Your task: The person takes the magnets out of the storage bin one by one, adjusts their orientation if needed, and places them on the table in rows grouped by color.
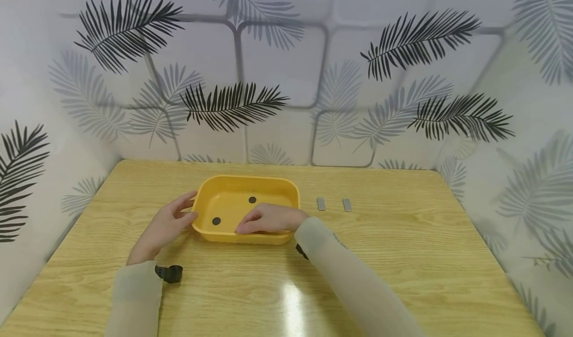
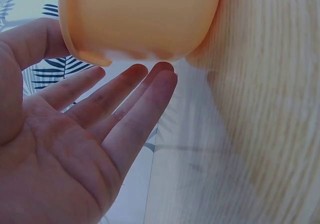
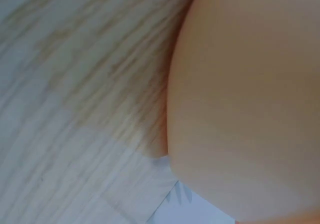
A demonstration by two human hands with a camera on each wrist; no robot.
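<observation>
A yellow plastic tub (image 1: 246, 181) with rounded corners stands on the table. Two small dark round discs lie on its floor, one disc (image 1: 252, 200) toward the back and another disc (image 1: 217, 221) at the left. My left hand (image 1: 167, 225) is at the tub's left end; in the left wrist view its thumb touches the rim (image 2: 75, 51), and the nearly straight fingers (image 2: 145, 119) extend beside the outer wall. Over the front wall reaches my right hand (image 1: 268, 217), its fingers bent down inside the tub. Whatever lies under those fingertips is hidden. The right wrist view shows only the tub's outer wall (image 3: 245, 98) close up.
Two small grey rectangular pieces, a left piece (image 1: 321, 204) and a right piece (image 1: 346, 205), lie to the right of the tub. The wood-grain table (image 1: 224, 287) meets a leaf-patterned wall covering (image 1: 282, 68) at the back.
</observation>
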